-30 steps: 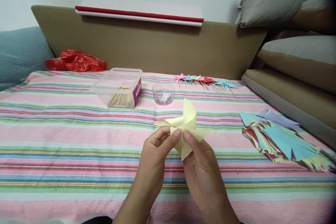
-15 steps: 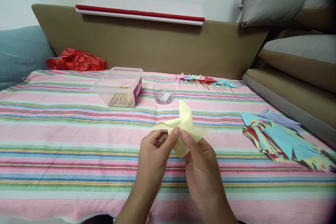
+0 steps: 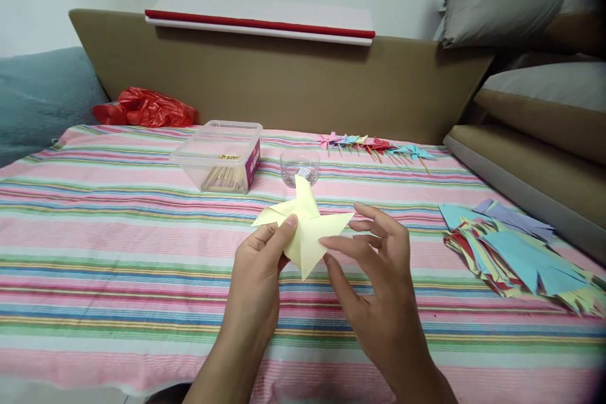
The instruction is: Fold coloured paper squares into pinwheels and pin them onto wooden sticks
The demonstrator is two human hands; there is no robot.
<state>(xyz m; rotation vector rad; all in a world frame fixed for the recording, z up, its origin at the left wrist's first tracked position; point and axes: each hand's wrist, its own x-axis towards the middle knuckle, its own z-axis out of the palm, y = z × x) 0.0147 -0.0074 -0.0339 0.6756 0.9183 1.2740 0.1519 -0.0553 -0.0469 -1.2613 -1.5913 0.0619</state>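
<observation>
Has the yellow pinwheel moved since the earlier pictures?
Yes, the yellow pinwheel has shifted left relative to the round clear container, its top blade now overlapping that container in view.

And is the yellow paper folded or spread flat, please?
Folded: the yellow paper has pointed blades turned in toward its centre, like a pinwheel, and the left hand pinches it near there.

- Showing pale yellow on the near pinwheel [image 3: 308, 233]
- Running in pink, white, green, blue and yellow stripes across the cloth [image 3: 142, 252] beneath the near pinwheel
- Mixing light blue, lilac, red and yellow in the paper pile [image 3: 525, 259] right of the near pinwheel
- Gleaming red on the bag [image 3: 154, 108] beyond the near pinwheel, leftward
</observation>
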